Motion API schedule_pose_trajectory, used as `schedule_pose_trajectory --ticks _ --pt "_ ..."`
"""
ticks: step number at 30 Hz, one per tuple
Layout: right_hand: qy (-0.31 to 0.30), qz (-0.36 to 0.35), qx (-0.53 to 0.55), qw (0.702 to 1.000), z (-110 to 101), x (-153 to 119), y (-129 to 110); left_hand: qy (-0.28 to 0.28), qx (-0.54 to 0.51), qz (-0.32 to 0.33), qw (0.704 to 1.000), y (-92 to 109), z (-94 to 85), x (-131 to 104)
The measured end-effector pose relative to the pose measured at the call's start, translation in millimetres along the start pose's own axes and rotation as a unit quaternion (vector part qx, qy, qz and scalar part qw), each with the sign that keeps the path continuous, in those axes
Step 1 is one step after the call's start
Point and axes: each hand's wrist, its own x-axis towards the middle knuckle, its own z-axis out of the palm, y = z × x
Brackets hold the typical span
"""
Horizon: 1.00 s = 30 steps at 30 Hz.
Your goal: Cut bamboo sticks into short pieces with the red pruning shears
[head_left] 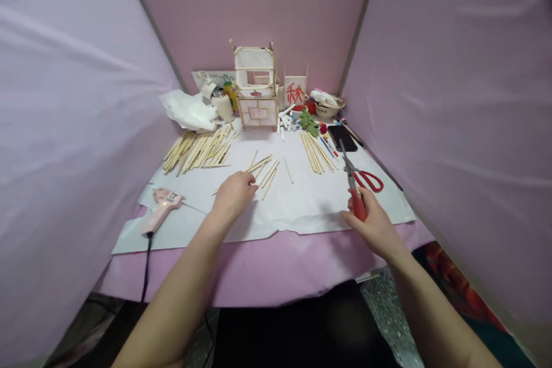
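Gripping red-handled metal tool: right hand | left hand: at wooden sticks

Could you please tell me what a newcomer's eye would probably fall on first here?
Probably the tiered stick structure standing at the back, near the middle, and the white panel with a bold red character just right of it. The red-handled tool in the right hand might catch the eye next, then the pink glue gun lying at front left.
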Motion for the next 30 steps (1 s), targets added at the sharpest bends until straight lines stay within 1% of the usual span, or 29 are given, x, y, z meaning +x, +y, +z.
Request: schedule_pose_trajectory --ticks 1,3,6,10,12,16,20,22,23,25,27,30 --pt "0.009 0.001 -0.044 0.999 7 8 4 0.010 -0.006 -0.009 1.000 -6 4.4 3" --pt "0.022 0.001 -0.108 0.994 21 24 9 0.021 -0.029 -0.002 0.999 -7 15.3 6" --pt "0.031 -0.003 -0.137 0.990 42 45 13 0.028 -0.041 0.024 0.998 3 32.4 10" --pt "0.024 0.000 -0.155 0.988 62 60 15 0.035 -0.001 0.050 0.998 15 48.9 24" --pt "0.022 -0.004 -0.161 0.987 66 62 16 0.023 0.020 0.055 0.998 17 54.4 32" --pt "0.024 -0.008 -0.166 0.986 69 60 20 0.004 0.037 0.038 0.999 28 63.5 48" --pt "0.026 -0.033 -0.177 0.983 70 58 24 -0.001 0.006 0.042 0.999 48 70.8 62" --pt "0.024 -0.046 -0.187 0.981 71 57 24 0.009 -0.026 0.054 0.998 53 70.5 67" --pt "0.022 -0.047 -0.190 0.980 71 56 25 0.016 -0.039 0.060 0.997 51 68.6 68" --pt "0.021 -0.040 -0.184 0.982 69 56 24 0.032 -0.049 0.061 0.996 39 60.6 70" --pt "0.025 -0.027 -0.166 0.985 68 55 23 0.042 -0.040 0.042 0.997 19 47.7 69" --pt "0.031 -0.014 -0.143 0.989 66 55 23 0.053 -0.015 -0.011 0.998 -14 26.0 63"
